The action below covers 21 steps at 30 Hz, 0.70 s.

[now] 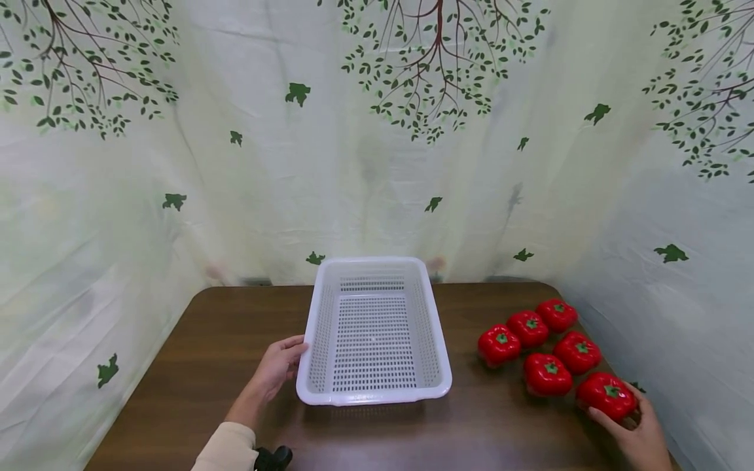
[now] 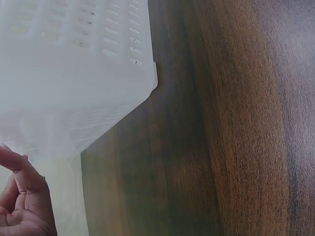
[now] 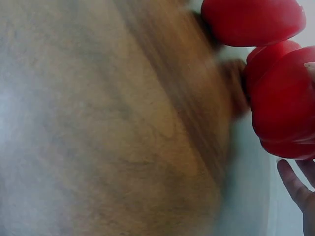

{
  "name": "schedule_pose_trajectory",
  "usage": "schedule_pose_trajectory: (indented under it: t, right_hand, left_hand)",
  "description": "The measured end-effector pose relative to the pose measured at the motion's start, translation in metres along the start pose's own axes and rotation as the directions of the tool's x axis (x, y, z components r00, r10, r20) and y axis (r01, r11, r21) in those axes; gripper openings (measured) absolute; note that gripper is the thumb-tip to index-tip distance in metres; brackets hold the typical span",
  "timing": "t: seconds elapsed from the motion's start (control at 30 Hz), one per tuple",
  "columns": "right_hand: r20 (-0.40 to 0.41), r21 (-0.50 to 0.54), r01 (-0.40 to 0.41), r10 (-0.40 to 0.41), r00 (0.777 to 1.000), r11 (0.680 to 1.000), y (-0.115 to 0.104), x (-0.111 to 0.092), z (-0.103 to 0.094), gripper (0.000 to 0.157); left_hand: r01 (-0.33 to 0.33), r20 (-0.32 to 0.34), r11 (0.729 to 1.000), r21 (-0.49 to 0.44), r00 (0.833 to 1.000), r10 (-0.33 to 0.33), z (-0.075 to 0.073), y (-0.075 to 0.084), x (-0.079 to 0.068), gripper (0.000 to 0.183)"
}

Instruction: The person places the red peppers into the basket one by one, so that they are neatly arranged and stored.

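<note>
A leaf-printed curtain [image 1: 365,170] was hung behind the brown tabletop [image 1: 247,327]. Around the tabletop's middle, a white basket [image 1: 377,398] was pinched at its left rim by the left hand [image 1: 279,363]; by one-sided pulling it might be tilted. Near the right edge, one red pepper [image 1: 605,396] was grasped by the right hand [image 1: 642,428]; by a slip, the five other peppers [image 1: 546,375] beside it could be knocked off.

A pale leaf-printed curtain [image 1: 365,170] hangs behind the brown table [image 1: 235,333].
</note>
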State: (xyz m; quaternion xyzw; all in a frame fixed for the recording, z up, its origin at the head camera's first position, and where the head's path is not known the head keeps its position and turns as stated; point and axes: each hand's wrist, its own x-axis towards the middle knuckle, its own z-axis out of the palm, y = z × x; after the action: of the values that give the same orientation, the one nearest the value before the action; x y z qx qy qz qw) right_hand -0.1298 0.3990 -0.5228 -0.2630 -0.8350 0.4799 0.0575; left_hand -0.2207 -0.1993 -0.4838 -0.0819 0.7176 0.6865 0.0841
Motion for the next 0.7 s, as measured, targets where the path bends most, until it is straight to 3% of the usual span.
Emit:
schedule_pose_trajectory:
  t: [0.13, 0.37, 0.7]
  right_hand:
    - [-0.043, 0.026, -0.009, 0.010, 0.999, 1.000, -0.003, -0.001, -0.001, 0.103]
    - [-0.092, 0.019, 0.039, -0.037, 0.995, 0.999, -0.009, -0.009, -0.004, 0.094]
    - [-0.141, -0.002, 0.075, -0.075, 0.987, 0.997, -0.016, -0.017, -0.010, 0.094]
  left_hand:
    - [0.011, -0.005, 1.000, -0.009, 1.000, -0.011, 0.002, 0.000, 0.001, 0.041]
    - [0.036, 0.006, 0.998, -0.052, 0.999, -0.035, 0.001, 0.001, 0.001, 0.045]
    - [0.056, 0.016, 0.993, -0.105, 0.998, -0.055, -0.001, -0.001, 0.002, 0.049]
